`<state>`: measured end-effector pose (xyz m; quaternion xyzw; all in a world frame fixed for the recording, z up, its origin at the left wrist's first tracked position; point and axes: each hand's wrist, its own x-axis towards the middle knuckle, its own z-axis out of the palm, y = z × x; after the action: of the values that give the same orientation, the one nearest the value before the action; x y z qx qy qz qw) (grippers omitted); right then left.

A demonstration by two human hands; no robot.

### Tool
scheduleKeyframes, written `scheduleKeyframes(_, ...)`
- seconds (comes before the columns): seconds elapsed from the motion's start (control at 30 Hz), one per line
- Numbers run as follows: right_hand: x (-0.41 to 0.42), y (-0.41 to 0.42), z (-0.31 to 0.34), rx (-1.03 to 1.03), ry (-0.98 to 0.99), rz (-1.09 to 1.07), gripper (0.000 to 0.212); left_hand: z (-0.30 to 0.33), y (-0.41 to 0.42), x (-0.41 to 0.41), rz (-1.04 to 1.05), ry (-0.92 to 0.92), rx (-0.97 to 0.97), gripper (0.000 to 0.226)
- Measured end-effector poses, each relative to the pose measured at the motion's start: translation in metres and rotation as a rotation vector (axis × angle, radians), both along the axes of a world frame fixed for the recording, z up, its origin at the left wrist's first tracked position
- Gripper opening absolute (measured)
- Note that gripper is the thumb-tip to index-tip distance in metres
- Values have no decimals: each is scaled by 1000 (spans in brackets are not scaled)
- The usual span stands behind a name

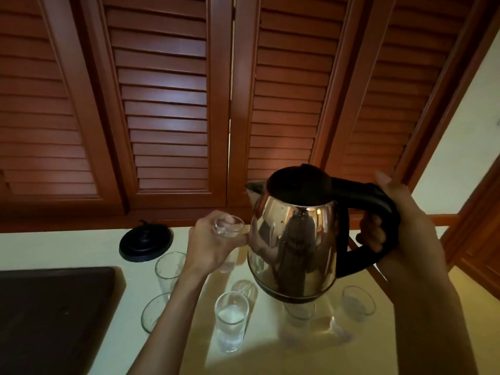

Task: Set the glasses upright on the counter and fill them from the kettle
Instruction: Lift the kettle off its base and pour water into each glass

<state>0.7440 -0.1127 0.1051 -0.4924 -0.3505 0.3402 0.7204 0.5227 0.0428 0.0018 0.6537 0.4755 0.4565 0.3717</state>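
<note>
The right hand point(392, 220) grips the black handle of the steel kettle point(295, 239), held above the bench point(81, 247). The left hand point(213, 247) holds a raised glass point(228, 228) by the spout; it seems to hold a little water. Other glasses point(231, 320) stand below.

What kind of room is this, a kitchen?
Probably a kitchen or pantry corner in a home. There's a shiny electric kettle with its round black base on a pale counter, drinking glasses set out, and wooden louvered cupboard doors behind.
</note>
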Motion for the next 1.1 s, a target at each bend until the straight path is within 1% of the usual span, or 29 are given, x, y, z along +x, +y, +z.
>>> scheduleKeyframes(0.13, 7, -9, -5, 5, 6, -16, 34, -15, 6, 5, -49, 203, -50, 66)
scheduleKeyframes(0.17, 8, -11, -6, 8, 5, -20, 33, -19, 9, 7, -62, 232, -61, 66)
scheduleKeyframes(0.23, 9, -14, -7, 7, -11, -30, 34, -26, 12, 13, -83, 276, -93, 55)
scheduleKeyframes(0.3, 11, -15, -9, -2, -22, -38, 36, -33, 15, 17, -97, 265, -128, 45)
scheduleKeyframes(0.37, 12, -15, -12, -8, -22, -31, 38, -41, 17, 21, -107, 231, -174, 40)
scheduleKeyframes(0.47, 13, -14, -18, -25, 6, -2, 47, -50, 22, 24, -92, 256, -194, 44)
scheduleKeyframes(0.6, 15, -9, -24, -90, -6, -29, 64, -56, 24, 27, -76, 384, -264, 47)
scheduleKeyframes(0.73, 15, -7, -27, -108, -27, -48, 68, -66, 25, 27, -68, 399, -264, 49)
scheduleKeyframes(0.9, 17, -6, -29, -136, -2, -68, 49, -70, 26, 29, -52, 386, -264, 49)
scheduleKeyframes(1.0, 16, -5, -30, -143, 1, -80, 46, -66, 22, 30, -70, 410, -267, 49)
scheduleKeyframes(1.03, 15, -4, -31, -144, 3, -83, 46, -63, 20, 30, -82, 415, -264, 52)
scheduleKeyframes(1.1, 14, -3, -32, -150, 11, -83, 47, -52, 13, 28, -93, 368, -247, 65)
